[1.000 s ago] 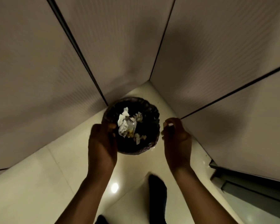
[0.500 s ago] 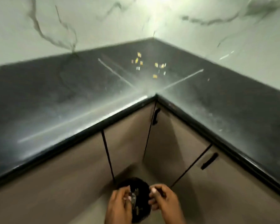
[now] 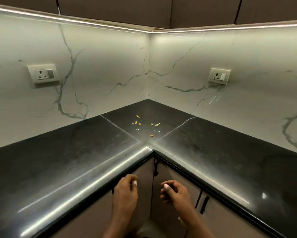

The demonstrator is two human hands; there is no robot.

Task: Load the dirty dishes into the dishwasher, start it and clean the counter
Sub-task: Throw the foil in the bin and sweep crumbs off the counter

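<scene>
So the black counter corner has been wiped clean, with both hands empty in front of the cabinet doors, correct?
Not quite. The head view shows crumbs scattered in the counter corner, so it isn't clean. The left hand and right hand do hold nothing, in front of the cabinet doors.

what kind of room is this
Most likely a home kitchen, seen at an inside corner: a black L-shaped countertop with scattered crumbs, a marble-look backsplash with wall sockets, and cabinets below and above.
</scene>
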